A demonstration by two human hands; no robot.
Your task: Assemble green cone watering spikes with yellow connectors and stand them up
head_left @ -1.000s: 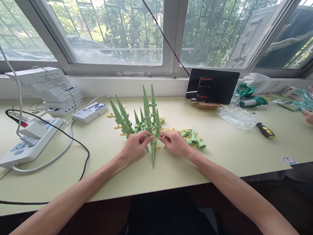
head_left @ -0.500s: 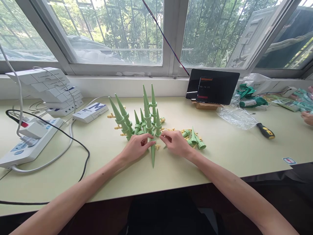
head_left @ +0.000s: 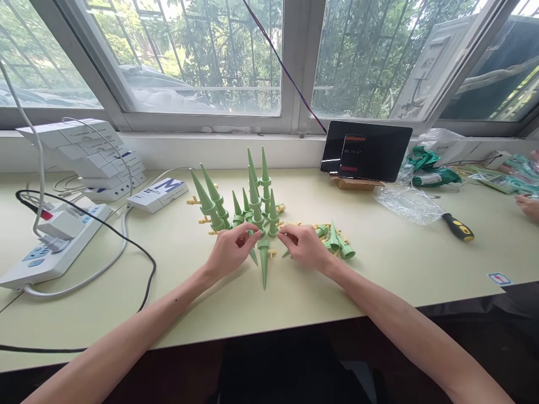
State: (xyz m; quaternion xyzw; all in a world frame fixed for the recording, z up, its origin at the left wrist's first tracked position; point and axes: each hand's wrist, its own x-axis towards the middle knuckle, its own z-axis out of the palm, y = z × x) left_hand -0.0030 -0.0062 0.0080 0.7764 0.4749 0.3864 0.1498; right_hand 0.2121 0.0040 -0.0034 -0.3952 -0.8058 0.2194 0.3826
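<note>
A green cone spike (head_left: 264,264) lies on the pale table (head_left: 379,269), tip pointing toward me. My left hand (head_left: 229,252) pinches its wide top end from the left. My right hand (head_left: 303,247) pinches at the same top end from the right, beside a small yellow connector (head_left: 273,253). Just behind my fingers stands a cluster of upright green spikes (head_left: 252,196). A loose pile of green caps and yellow connectors (head_left: 334,238) lies right of my right hand.
A white power strip (head_left: 50,247) with a black cable (head_left: 126,241) lies at the left, near stacked white boxes (head_left: 92,157). A dark tablet (head_left: 366,148) leans at the back. A screwdriver (head_left: 457,227) and plastic bags lie right. Another person's hand (head_left: 528,205) shows at the right edge.
Both hands stay at the spike's top; the fingers shifted slightly around it. The camera moved a little.
</note>
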